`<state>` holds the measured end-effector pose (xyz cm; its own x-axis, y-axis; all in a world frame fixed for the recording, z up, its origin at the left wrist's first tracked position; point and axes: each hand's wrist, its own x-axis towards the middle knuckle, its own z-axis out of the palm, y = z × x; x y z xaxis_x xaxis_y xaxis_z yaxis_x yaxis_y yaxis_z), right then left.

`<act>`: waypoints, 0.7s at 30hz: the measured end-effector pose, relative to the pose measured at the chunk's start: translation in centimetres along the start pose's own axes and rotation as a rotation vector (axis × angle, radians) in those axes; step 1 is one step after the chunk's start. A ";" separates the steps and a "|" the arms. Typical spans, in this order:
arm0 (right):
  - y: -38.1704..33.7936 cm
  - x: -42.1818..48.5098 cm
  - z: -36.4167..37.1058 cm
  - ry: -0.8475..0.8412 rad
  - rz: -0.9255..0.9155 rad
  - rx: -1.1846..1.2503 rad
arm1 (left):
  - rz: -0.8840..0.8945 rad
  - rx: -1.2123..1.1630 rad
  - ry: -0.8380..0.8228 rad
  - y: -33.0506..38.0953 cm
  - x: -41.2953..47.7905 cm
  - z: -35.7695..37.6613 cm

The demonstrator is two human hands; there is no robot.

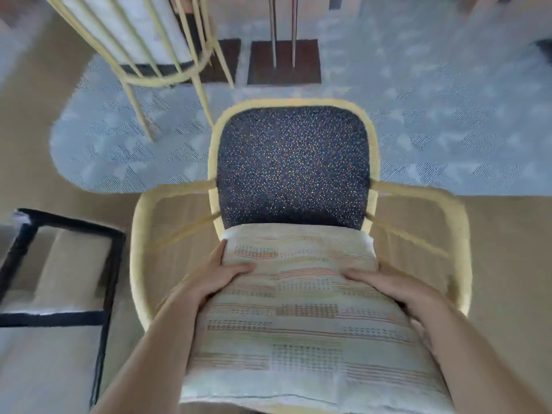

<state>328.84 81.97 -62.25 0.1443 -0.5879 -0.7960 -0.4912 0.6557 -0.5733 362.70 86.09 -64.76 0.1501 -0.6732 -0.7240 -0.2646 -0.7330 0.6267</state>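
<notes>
A pale patterned cushion [304, 318] with faint orange and green stripes fills the lower middle of the head view. It hangs over a yellow rattan armchair [143, 234] whose seat pad [292, 165] is dark with coloured speckles. My left hand [218, 279] grips the cushion's left edge, thumb on top. On the right edge my right hand [400, 291] holds it the same way, fingers partly hidden beneath. The cushion's far end overlaps the near part of the dark seat.
A second yellow spindle chair [167, 64] stands at the upper left on a grey patterned rug [433, 115]. A dark square base [283, 62] with metal poles sits behind. A black-framed low table [110, 279] lies left of the armchair. Tan floor surrounds it.
</notes>
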 end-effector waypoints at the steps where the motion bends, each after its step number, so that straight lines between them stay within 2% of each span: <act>1: -2.1 0.0 -0.9 0.007 0.012 -0.004 | 0.007 -0.009 0.007 1.9 0.7 -0.7; 7: -12.2 3.0 -5.4 0.082 0.067 -0.088 | 0.055 0.040 0.013 11.7 4.7 -4.3; 11: -16.6 5.6 -7.4 0.095 0.110 -0.126 | 0.034 0.195 0.006 16.7 7.3 -5.6; 16: -22.3 8.5 -9.0 0.103 0.067 -0.433 | 0.092 0.508 -0.055 22.7 9.8 -6.1; 21: -26.8 9.7 -9.4 0.050 -0.101 -0.756 | 0.152 0.741 -0.111 27.0 11.1 -6.2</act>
<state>335.34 54.31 -52.76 0.1895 -0.6606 -0.7265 -0.9346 0.1055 -0.3397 363.11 58.17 -54.10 -0.0253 -0.7187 -0.6949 -0.8507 -0.3496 0.3925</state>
